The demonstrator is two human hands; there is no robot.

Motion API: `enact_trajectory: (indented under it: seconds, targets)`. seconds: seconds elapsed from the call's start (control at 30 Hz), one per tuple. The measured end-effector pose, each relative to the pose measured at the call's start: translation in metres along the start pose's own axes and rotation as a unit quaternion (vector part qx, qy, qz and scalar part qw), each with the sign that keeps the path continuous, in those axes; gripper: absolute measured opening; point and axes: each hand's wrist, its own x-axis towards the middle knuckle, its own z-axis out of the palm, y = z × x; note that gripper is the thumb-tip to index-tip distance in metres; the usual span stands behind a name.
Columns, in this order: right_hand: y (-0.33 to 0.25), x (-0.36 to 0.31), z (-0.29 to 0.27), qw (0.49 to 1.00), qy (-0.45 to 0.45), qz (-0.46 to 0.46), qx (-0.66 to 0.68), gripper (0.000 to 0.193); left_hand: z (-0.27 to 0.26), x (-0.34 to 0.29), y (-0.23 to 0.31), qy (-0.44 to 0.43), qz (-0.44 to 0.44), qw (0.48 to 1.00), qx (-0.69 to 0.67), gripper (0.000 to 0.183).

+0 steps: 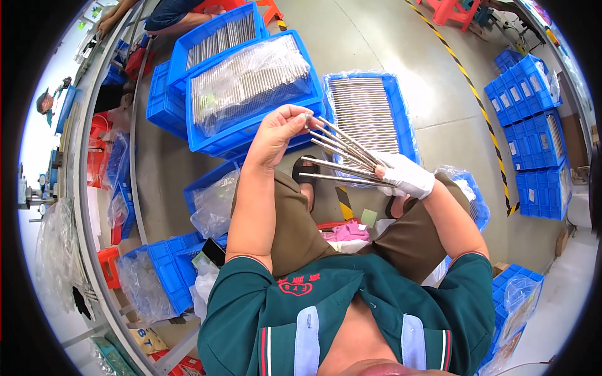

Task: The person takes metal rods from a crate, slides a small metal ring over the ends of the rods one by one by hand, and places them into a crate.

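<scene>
A fan of several thin metal rods (342,147) is held by my right hand (404,175), which wears a white glove and is closed round their near ends. The rods point up and left, spread apart at their far ends. My bare left hand (279,135) is at the far tips of the rods, thumb and fingers pinched together. Something small and greyish shows at its fingertips, too small to name. Just beyond the rods lies a blue crate (403,119) lined with clear plastic, filled with rows of similar metal rods.
Stacked blue crates (251,135) with rods under plastic film stand at the far left. More blue crates (533,141) are stacked at right, past a yellow-black floor line (480,103). Along the left runs a metal frame (84,188). Pink cloth (348,232) lies between my legs.
</scene>
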Motion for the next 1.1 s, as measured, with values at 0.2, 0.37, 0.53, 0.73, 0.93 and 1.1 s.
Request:
enact_trajectory:
  seconds: [0.2,0.37,0.53,0.73,0.93,1.1]
  targets:
    - [0.005,0.003,-0.002,1.000,-0.017,0.014,-0.008,0.046,0.004,0.001,-0.002,-0.053,-0.032,0.996,-0.059,0.026]
    - [-0.001,0.001,0.000,0.999,-0.036,0.010,0.025,0.049,0.005,0.000,-0.003,-0.062,-0.035,0.994,-0.087,0.027]
    - [0.001,0.000,0.002,0.999,-0.039,-0.012,0.022,0.052,0.006,-0.001,-0.005,-0.055,-0.048,0.993,-0.095,0.024]
    - [0.008,0.001,0.000,0.999,-0.027,-0.008,0.038,0.051,0.006,-0.004,-0.001,-0.064,-0.044,0.993,-0.092,0.025]
    - [0.009,0.001,0.000,0.999,-0.038,0.007,0.038,0.050,0.005,-0.004,-0.005,-0.047,-0.071,0.994,-0.066,0.023]
    - [0.012,0.002,0.000,0.997,-0.029,-0.006,0.077,0.050,0.003,-0.004,-0.005,-0.051,-0.085,0.992,-0.073,0.023]
